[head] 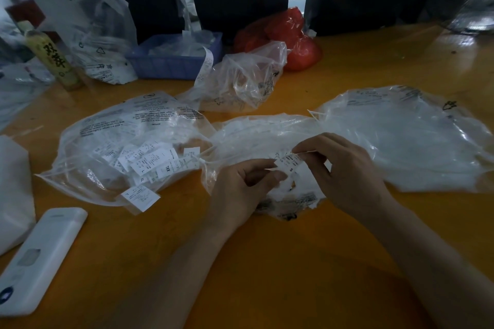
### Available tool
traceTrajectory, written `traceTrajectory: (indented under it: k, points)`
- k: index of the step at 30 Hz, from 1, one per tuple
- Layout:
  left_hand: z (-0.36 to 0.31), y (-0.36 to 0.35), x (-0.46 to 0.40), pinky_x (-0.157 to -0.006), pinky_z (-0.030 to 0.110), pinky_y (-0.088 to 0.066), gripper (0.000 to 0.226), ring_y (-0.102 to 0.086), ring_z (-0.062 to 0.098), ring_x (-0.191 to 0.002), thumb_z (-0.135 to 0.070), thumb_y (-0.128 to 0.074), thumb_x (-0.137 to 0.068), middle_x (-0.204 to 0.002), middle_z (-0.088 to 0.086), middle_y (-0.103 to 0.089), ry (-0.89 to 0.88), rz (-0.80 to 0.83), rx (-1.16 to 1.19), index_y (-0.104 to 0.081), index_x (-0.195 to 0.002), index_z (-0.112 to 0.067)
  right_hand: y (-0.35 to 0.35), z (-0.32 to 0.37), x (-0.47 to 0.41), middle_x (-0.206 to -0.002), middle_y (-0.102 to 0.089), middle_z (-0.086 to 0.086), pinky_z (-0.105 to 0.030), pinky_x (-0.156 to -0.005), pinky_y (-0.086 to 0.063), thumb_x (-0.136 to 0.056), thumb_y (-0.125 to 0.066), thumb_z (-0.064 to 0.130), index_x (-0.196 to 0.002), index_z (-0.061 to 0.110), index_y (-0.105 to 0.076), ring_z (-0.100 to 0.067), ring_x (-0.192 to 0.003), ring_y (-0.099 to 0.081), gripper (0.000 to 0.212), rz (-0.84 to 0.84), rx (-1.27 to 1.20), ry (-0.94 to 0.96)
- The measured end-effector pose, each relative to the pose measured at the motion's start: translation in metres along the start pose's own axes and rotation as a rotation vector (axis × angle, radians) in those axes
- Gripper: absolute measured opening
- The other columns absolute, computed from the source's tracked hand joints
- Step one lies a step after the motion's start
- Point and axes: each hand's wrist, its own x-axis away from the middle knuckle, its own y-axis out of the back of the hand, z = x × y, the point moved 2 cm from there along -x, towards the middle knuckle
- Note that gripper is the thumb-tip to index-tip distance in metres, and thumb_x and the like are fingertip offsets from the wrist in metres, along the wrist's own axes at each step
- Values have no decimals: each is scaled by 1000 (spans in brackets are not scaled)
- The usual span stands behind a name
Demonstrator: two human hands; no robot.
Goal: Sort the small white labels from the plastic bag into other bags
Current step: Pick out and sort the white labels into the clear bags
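Both hands are pinching one small label [290, 164] over the middle bag [256, 136]: left hand [240, 187] on its near end, right hand [339, 168] probably its top edge.

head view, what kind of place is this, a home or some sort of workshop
Probably a garment packing or sorting workbench, not a home. Both hands pinch a small white size label over clear plastic bags on an orange table, and a blue plastic basket holds more label strips.

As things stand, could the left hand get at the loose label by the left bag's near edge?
Probably yes: the label lies uncovered, but the left hand pinches another label.
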Motion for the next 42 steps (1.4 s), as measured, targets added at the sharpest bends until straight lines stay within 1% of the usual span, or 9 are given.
traceTrajectory:
  k: [3,10,17,19,22,27,30,35,42]
  points:
    - [0,-2,0,-76,10,-55,29,-76,-3,-88,-46,-77,-87,-93,-24,-79,2,34,-36,-66,-114,-44,-2,1,1,-103,-72,1,-8,-76,-47,-97,-67,6,-108,13,-74,-6,-85,-62,15,13,-19,-37]
    - [-2,2,-1,-76,11,-55,27,-76,-1,-93,-52,-74,-84,-96,-18,-81,-20,-42,1,-71,-111,-46,1,0,-1,-103,-73,0,-11,-73,-45,-96,-66,5,-109,13,-74,-8,-80,-61,17,88,-9,-62]
    - [0,3,-2,-75,11,-55,17,-75,-4,-91,-33,-79,-93,-94,-24,-79,-18,-89,-68,-74,-108,-41,-5,2,2,-106,-72,1,-12,-72,-49,-98,-66,9,-114,17,-71,-7,-82,-62,19,182,-25,-76]
    - [-1,2,-1,-74,8,-53,17,-73,-9,-91,-32,-78,-93,-90,-33,-75,-43,-70,-109,-74,-108,-39,-8,2,3,-109,-72,-2,-21,-77,-56,-98,-66,13,-120,20,-67,-12,-89,-67,24,180,-47,-117]
    - [-2,-1,-1,-71,6,-52,15,-73,-11,-86,-30,-76,-95,-84,-37,-73,-51,-54,-134,-73,-108,-38,-10,0,5,-119,-72,-5,-14,-83,-50,-97,-69,24,-127,30,-57,-15,-110,-69,32,139,-135,-250]
    - [-4,-1,-1,-66,11,-54,10,-77,2,-76,-33,-73,-97,-84,-18,-79,-45,-103,-56,-74,-106,-37,-13,4,4,-85,-75,15,-21,-58,-56,-95,-68,36,-111,42,-51,-4,-75,-71,24,67,-299,-418]
    - [-5,0,1,-62,13,-55,8,-75,5,-67,-35,-73,-97,-83,-17,-79,-48,-117,-38,-73,-104,-40,-13,7,3,-81,-73,21,-32,-58,-59,-95,-70,33,-100,44,-51,-8,-68,-70,23,-6,-338,-458]
    - [-6,0,1,-59,12,-51,8,-71,5,-60,-34,-72,-98,-75,-14,-77,-69,-147,-62,-74,-104,-39,-15,10,3,-78,-75,12,-25,-61,-59,-94,-71,33,-99,37,-54,-3,-71,-71,18,28,-363,-490]
    - [-6,2,0,-61,17,-57,9,-75,1,-77,-38,-73,-95,-87,-17,-78,-54,-260,-77,-76,-102,-34,-21,13,5,-78,-74,20,-9,-60,-50,-92,-73,33,-98,30,-58,1,-69,-71,16,176,-453,-495]
